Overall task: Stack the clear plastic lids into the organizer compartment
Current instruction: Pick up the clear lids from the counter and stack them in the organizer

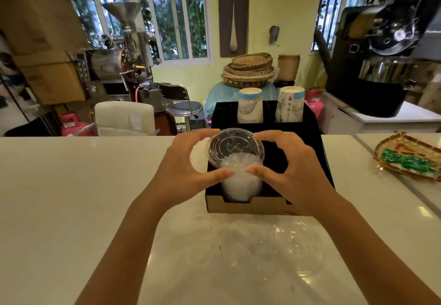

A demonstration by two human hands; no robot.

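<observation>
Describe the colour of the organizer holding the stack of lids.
The organizer is black inside, with a brown cardboard front edge. It shows in the head view, the only one.

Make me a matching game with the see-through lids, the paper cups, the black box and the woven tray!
Things:
1. clear plastic lid stack
2. printed paper cups
3. loose clear plastic lid
4. woven tray with green packets

Places:
A. far right of the white counter
B. lying on the counter, in front of the black cardboard organizer
C. between the left hand and right hand
D. standing in the organizer's back compartments

Pairs: 1-C, 2-D, 3-B, 4-A
</observation>
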